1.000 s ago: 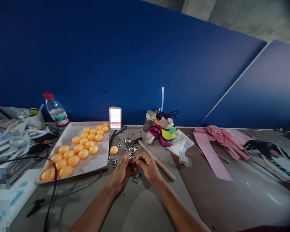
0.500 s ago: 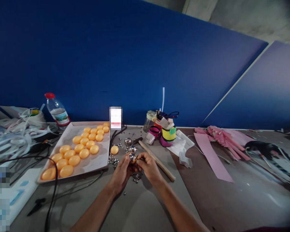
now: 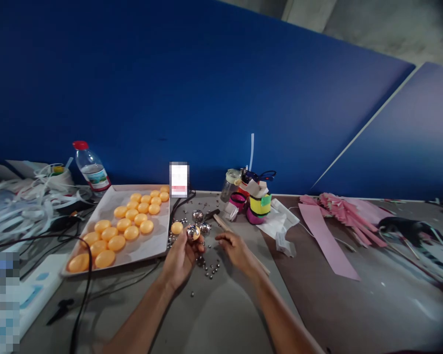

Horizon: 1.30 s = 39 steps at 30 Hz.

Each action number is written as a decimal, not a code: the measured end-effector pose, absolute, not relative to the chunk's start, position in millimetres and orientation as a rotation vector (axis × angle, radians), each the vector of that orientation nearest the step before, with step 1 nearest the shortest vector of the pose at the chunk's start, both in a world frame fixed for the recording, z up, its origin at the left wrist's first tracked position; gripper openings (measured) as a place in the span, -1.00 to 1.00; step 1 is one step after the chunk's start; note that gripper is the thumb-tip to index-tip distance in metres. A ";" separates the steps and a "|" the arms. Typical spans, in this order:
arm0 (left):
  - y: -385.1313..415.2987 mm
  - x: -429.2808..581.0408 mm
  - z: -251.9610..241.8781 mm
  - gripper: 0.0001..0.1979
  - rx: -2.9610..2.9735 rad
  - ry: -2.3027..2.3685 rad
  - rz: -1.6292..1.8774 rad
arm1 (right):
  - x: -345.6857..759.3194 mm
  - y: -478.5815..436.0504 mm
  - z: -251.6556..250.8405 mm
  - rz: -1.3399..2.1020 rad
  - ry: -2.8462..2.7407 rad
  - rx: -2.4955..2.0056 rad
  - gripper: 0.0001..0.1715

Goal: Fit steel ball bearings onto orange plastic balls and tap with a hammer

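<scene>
My left hand [image 3: 180, 260] is closed around a shiny silver-and-orange ball [image 3: 193, 232], which looks like an orange ball partly covered with silver studs. My right hand [image 3: 234, 250] hovers to the right of it, apart from the ball, fingers loosely bent and spread, with nothing visible in them. Between the hands, small silver beads [image 3: 211, 269] lie scattered on the table. Two more silver-covered balls, one farther back [image 3: 197, 215] and one nearer [image 3: 205, 227], rest just beyond the held ball. A plain orange ball [image 3: 176, 227] sits by the tray.
A white-lined tray [image 3: 140, 250] with several orange balls stands at left. A wooden stick [image 3: 223, 223] lies partly beneath my right arm, near a dark-headed tool [image 3: 211, 214]. Behind are a jar [image 3: 230, 187] and a yellow-and-pink container [image 3: 259, 209]. Pink strips [image 3: 328, 241] lie right; a bottle [image 3: 92, 169] stands left.
My right hand has come away from the ball and moved right. My left hand has shifted slightly left and up with the ball. The beads beneath show more clearly.
</scene>
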<state>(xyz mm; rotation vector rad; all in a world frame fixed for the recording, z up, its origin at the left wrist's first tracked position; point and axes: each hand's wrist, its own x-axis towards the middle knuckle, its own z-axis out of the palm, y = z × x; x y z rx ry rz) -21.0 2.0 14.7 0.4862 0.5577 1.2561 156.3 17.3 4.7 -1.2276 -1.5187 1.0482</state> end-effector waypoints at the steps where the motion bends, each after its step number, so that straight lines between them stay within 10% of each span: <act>1: 3.3 -23.1 15.6 -0.70 0.464 0.547 1.268 | 159.4 17.8 5.1 0.996 -1.632 -1.254 -0.86; 20: 4.5 -23.7 12.6 -0.74 0.483 0.580 1.285 | 133.5 21.4 -18.8 0.527 -1.978 -1.345 -0.81; 39: 0.9 -15.1 0.4 -0.67 0.603 0.659 1.203 | 129.9 3.6 13.9 1.452 -1.057 -0.934 -0.80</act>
